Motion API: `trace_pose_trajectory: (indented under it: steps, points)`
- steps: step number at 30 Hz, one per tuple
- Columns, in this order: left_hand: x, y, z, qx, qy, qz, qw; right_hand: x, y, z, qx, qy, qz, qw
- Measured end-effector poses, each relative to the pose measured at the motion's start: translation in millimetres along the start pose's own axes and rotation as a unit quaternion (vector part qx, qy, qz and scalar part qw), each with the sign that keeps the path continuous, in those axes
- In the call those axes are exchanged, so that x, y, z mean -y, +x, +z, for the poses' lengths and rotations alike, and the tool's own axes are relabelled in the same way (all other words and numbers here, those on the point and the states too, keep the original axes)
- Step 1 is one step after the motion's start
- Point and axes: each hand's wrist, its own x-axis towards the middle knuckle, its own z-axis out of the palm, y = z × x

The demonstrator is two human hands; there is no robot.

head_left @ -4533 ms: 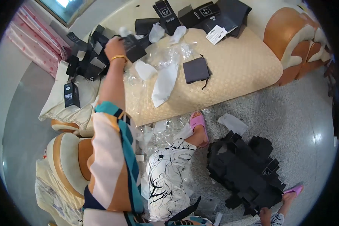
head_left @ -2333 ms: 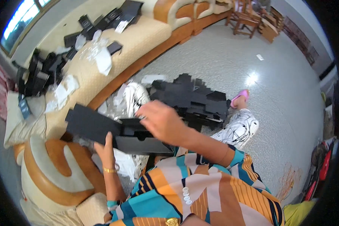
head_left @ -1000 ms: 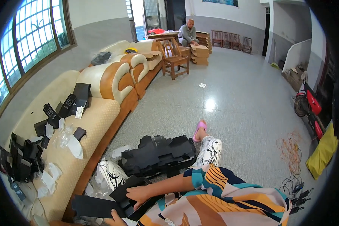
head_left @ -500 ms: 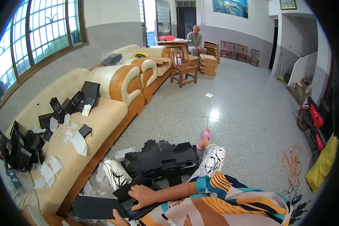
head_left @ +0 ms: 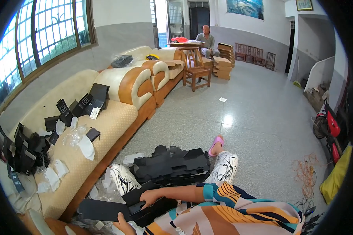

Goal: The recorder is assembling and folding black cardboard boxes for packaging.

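1 blk box (head_left: 155, 212), matte, open; long flat flap (head_left: 100, 210) folded out to L, approx. horiz.; 2nd panel (head_left: 134, 194) tilted up, far side; btm ctr of view, interior partly hidden

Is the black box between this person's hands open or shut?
Open. The black box has its long lid extending leftward, and the right hand is at the opening. Its contents I cannot make out.

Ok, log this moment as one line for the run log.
left hand: thumb against open black cardboard box | right hand: at box opening | black cardboard pile: on grey speckled floor
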Motion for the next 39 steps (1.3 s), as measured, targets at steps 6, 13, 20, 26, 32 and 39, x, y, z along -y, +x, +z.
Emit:
trace_pose_trajectory:
  steps: [6,13,20,26,32,39]
  points:
    - [-15,-2,12,-0.015,-0.015,0.041,0.999,48,-29,-24,-0.012,0.004,0.084,0.996]
    - [-18,-4,2,0.031,-0.004,-0.019,0.999,53,-34,-44,0.027,-0.018,0.045,0.998]
    - [-25,-7,12,0.044,0.085,0.055,0.994,10,-14,-36,0.125,-0.035,-0.038,0.991]
    - [-30,-6,17,0.096,0.156,0.086,0.979,-14,5,-19,0.276,0.075,0.006,0.958]
    - [-42,-9,18,0.122,0.304,0.142,0.934,14,-7,-34,0.242,-0.019,-0.012,0.970]
    - [-41,-8,16,0.159,0.366,0.070,0.914,31,-19,-54,0.290,-0.032,0.054,0.955]
